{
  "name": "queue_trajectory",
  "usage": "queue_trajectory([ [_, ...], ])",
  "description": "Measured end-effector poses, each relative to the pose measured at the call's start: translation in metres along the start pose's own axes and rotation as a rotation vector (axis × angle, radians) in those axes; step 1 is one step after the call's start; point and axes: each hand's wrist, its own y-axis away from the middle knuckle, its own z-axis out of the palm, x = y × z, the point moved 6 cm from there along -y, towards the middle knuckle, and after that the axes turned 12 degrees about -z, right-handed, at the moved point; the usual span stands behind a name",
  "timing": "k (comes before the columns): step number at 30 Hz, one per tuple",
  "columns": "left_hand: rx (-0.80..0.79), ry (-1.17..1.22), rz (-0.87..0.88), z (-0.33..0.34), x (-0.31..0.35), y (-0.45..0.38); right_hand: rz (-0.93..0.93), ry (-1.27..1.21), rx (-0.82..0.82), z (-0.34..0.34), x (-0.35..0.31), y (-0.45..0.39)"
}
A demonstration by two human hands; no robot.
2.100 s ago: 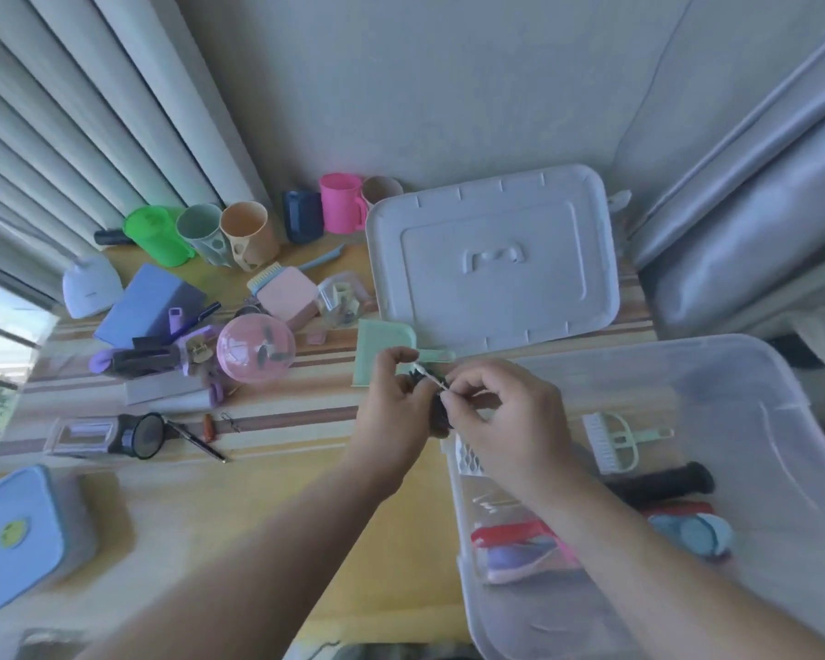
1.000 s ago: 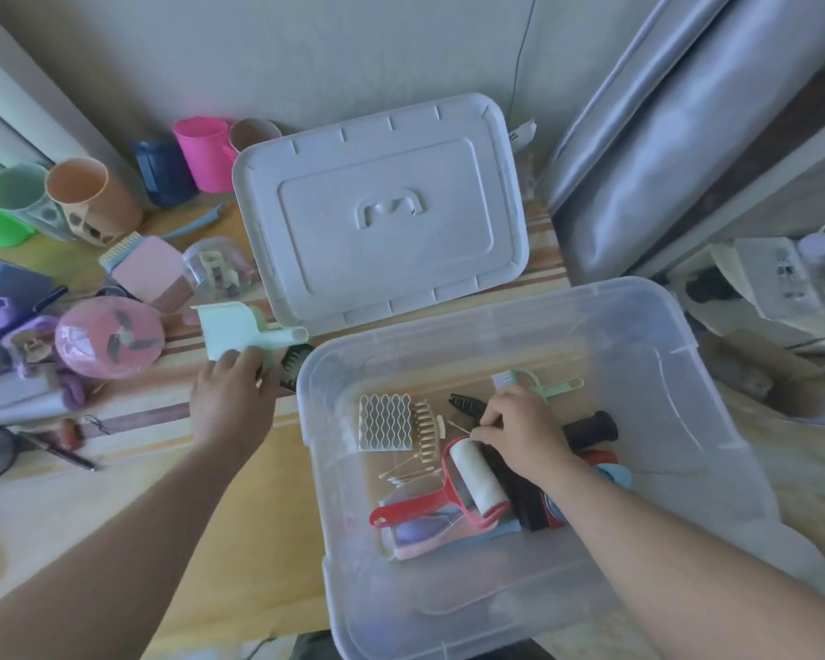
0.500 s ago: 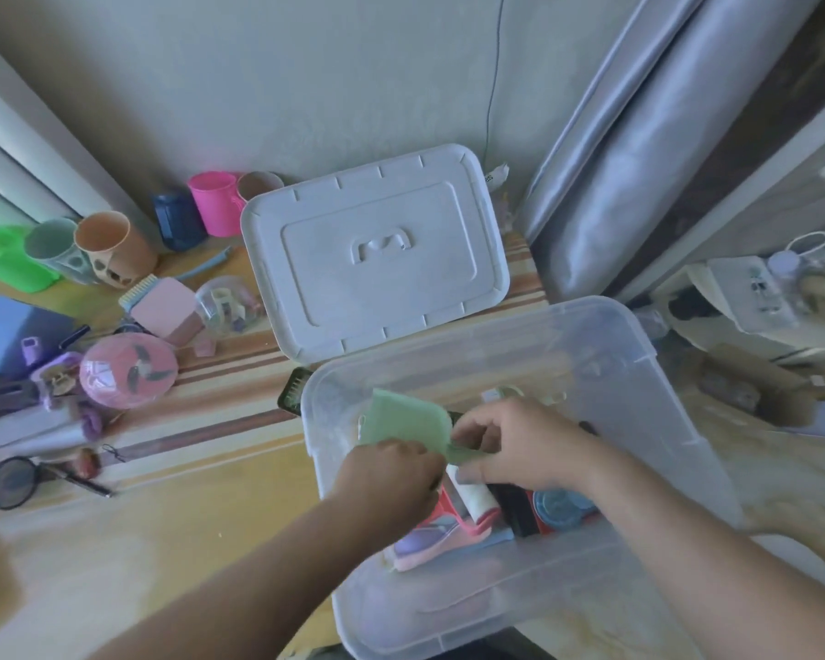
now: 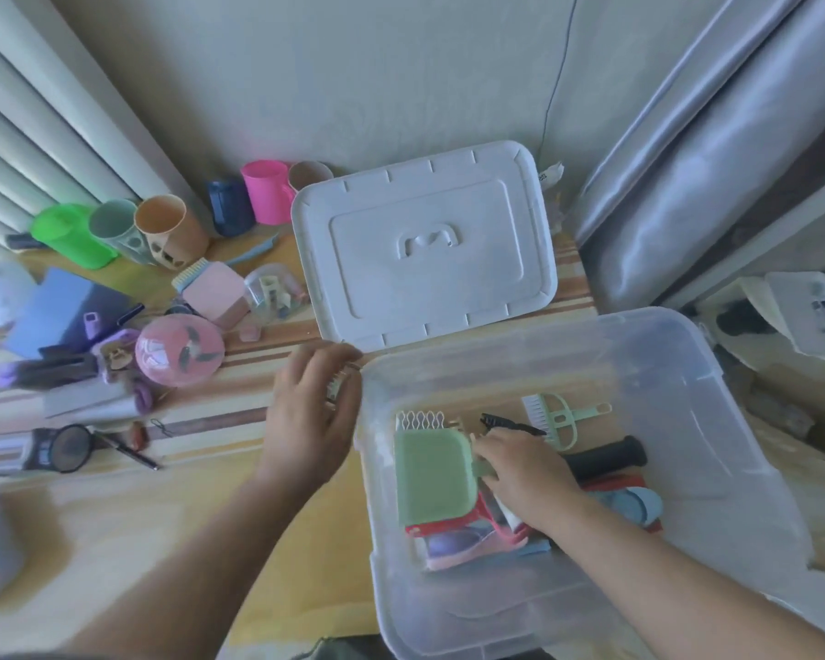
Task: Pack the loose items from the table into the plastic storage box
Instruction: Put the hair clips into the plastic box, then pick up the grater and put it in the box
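The clear plastic storage box (image 4: 663,354) stands at the right, open. Inside it, my right hand (image 4: 527,473) grips the handle of a pale green scoop (image 4: 432,473), which lies flat on a red lint roller (image 4: 494,526) and other packed items. A green-and-white brush (image 4: 560,416) and a black handle (image 4: 608,457) lie further back in the box. My left hand (image 4: 310,407) is outside the box by its left wall, fingers curled over a small dark comb (image 4: 336,387) on the table.
The box's white lid (image 4: 425,250) lies flat behind it. Left of the lid are a pink round fan (image 4: 179,350), a pink block brush (image 4: 215,292), several cups (image 4: 170,231), a blue notebook (image 4: 53,312) and a magnifier (image 4: 70,447).
The green scoop, held by both hands above the box, now lies inside it under my right hand. My left hand has let go and moved out to the small comb on the table.
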Motion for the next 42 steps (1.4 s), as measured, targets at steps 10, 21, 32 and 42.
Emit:
queue_trajectory([
  [10,-0.637,-0.735,-0.014,0.116,-0.145,-0.024,0.07,0.097,0.029,0.009,-0.008,-0.005],
  [21,-0.669,-0.912,-0.203,0.101,-0.162,-0.013,-0.066,0.011,0.355,-0.044,-0.071,-0.033],
  [32,-0.608,0.509,-0.799,-0.065,-0.157,0.015,-0.494,0.098,0.281,-0.066,-0.234,-0.113],
  [42,-0.514,0.626,-1.044,-0.132,-0.253,0.04,-0.392,0.155,-0.022,-0.01,-0.3,-0.163],
])
